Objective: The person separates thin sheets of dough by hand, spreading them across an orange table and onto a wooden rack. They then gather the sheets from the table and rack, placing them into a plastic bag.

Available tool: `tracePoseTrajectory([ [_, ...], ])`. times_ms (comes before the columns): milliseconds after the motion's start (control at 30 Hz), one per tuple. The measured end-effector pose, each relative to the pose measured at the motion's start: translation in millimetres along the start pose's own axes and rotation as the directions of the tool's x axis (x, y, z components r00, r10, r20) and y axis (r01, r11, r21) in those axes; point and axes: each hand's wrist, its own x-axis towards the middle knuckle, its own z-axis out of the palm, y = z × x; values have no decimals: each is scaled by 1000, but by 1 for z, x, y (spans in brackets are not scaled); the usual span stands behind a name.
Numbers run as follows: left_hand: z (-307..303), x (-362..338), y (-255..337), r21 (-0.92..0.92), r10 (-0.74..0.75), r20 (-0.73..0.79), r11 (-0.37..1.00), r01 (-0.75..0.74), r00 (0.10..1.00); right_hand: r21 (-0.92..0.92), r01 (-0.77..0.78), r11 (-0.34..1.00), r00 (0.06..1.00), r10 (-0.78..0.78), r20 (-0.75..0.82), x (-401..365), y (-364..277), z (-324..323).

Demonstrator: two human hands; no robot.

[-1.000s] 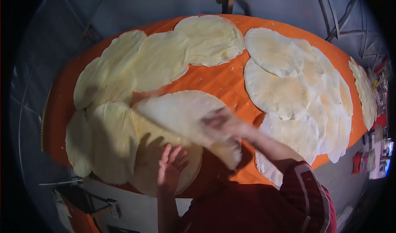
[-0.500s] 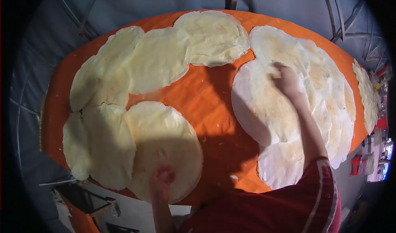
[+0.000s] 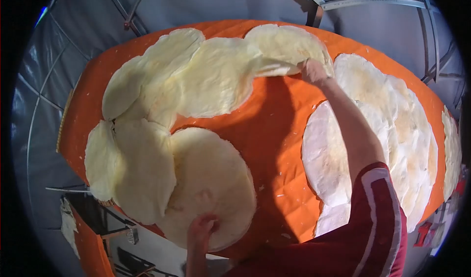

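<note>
The lifted edge of the far flatbread [image 3: 287,44] is pinched in the right hand [image 3: 313,71], whose fingers are closed tight on it, so that the dough is folded up a little at that spot. The arm is stretched out at full length across the orange cloth [image 3: 274,130], and a red sleeve [image 3: 380,213] with white stripes is seen at the shoulder.

The left hand [image 3: 201,230] is held close to the body, its fingers curled shut on the nearest rim of the near flatbread [image 3: 211,184]; whether the rim is gripped or only pressed cannot be told.

Seven pale yellow flatbreads are counted in all. Four are laid overlapping in a row running leftward from the right hand, the far flatbread among them. Three are laid leftward from the left hand, the near flatbread among them.

To the right of the outstretched arm, a heap of whiter flatbreads [image 3: 373,125] is spread in overlapping layers; at least six are made out. More pale rounds [image 3: 451,152] are seen farther right, at the cloth's edge. Beyond the cloth, grey sheeting [image 3: 221,2] on metal poles is seen.
</note>
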Motion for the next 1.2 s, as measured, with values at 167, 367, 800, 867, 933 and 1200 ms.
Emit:
tracePoseTrajectory([
  [167, 64, 32, 32, -258, -30, 470, 951, 170, 882, 151, -66, 986, 958, 20, 287, 34, -64, -177],
  [367, 162, 94, 16, -419, 72, 735, 830, 368, 674, 734, -601, 318, 640, -359, 680, -72, -139, -228],
  [800, 192, 85, 25, -304, 111, 810, 919, 250, 576, 633, -656, 412, 754, 308, 581, -131, -205, -209],
  [867, 189, 91, 15, -328, 122, 796, 910, 253, 592, 679, -684, 266, 729, 293, 619, -133, -203, -206],
  [933, 189, 90, 14, -354, 136, 781, 901, 252, 610, 681, -722, 121, 676, 333, 658, -126, -206, -217],
  [1200, 199, 96, -3, -239, 410, 638, 910, -338, 652, 467, -584, 664, 791, 338, 509, -95, -210, -210],
])
